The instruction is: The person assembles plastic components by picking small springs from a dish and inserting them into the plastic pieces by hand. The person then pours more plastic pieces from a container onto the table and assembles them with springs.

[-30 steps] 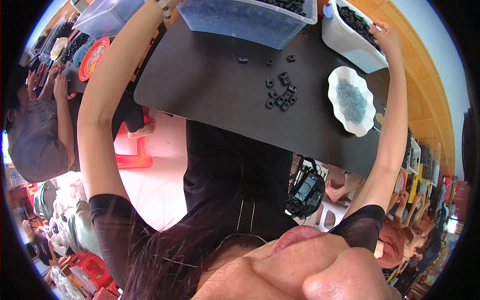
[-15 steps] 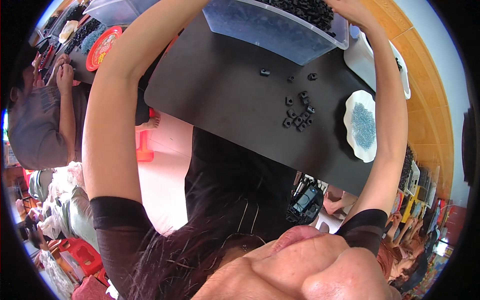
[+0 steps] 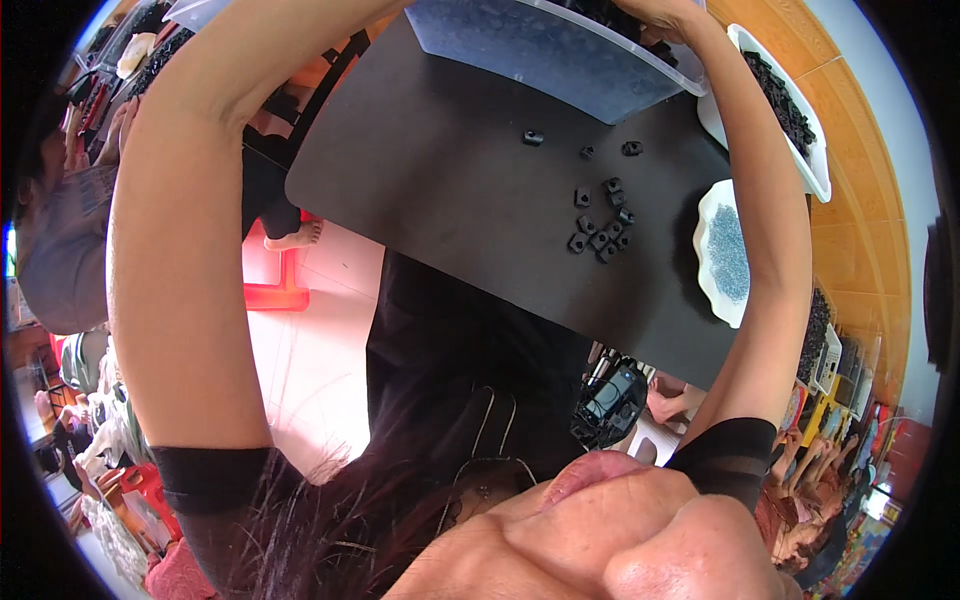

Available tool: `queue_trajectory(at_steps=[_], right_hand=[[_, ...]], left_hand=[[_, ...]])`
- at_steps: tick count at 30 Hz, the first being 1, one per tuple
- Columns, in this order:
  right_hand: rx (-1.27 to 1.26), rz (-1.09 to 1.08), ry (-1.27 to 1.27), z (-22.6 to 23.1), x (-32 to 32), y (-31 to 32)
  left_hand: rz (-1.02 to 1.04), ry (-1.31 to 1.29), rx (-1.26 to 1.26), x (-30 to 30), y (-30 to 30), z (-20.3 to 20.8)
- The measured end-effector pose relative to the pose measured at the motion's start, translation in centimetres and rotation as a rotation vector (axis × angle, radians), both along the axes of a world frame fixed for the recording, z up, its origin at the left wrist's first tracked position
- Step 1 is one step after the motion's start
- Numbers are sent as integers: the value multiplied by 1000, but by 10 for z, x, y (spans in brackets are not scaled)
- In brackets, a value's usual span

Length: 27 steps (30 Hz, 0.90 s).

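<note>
Both of my arms stretch forward over the dark table (image 3: 420, 150). My right hand (image 3: 668, 14) is at the top edge of the view, over the right end of a clear plastic bin (image 3: 540, 60) that holds small black parts (image 3: 600, 12). Its fingers are mostly cut off or hidden, so what they hold cannot be made out. My left forearm (image 3: 290, 40) runs out past the top edge near the bin's left end, and that hand is out of sight. Several small black block-like pieces (image 3: 600, 238) lie loose on the table, nearer to me than the bin.
A white scalloped dish (image 3: 708, 262) of small translucent blue-grey pieces (image 3: 728, 255) sits beside my right forearm. Beyond that arm stands a white tub (image 3: 822, 180) with black parts. At the left, another person (image 3: 65, 235) works; a red stool (image 3: 278, 297) is on the floor.
My left arm has swung outward to the left, covering the red plate there. My right hand has shifted left and lower over the bin, uncovering more of the white tub.
</note>
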State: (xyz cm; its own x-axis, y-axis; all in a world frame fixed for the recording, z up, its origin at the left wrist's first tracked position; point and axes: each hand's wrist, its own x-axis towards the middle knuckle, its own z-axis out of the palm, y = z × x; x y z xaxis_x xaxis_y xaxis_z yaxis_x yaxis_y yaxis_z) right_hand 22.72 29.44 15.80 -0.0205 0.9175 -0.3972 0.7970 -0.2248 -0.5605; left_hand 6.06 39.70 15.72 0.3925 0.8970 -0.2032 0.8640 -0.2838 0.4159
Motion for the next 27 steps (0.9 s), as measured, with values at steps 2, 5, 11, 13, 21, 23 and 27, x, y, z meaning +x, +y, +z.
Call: queue_trajectory(at_steps=[2, 5, 11, 13, 21, 23, 27], right_hand=[[-27, 0, 51, -8, 19, 10], [42, 557, 534, -15, 66, 18], [-9, 194, 823, -2, 74, 11], [77, 125, 856, -21, 67, 29], [241, -396, 1219, 21, 6, 5], [645, -550, 1113, 8, -37, 8], [768, -545, 1135, 22, 2, -24]], left_hand=[[-16, -7, 101, 7, -10, 0], [-62, -20, 267, 21, -21, 3], [-156, -62, 577, 52, -27, -16], [-176, -65, 682, 58, -23, -31], [428, -558, 469, 108, -93, 51], [697, -726, 337, 101, -102, 61], [499, -1458, 2, 111, -124, 37]])
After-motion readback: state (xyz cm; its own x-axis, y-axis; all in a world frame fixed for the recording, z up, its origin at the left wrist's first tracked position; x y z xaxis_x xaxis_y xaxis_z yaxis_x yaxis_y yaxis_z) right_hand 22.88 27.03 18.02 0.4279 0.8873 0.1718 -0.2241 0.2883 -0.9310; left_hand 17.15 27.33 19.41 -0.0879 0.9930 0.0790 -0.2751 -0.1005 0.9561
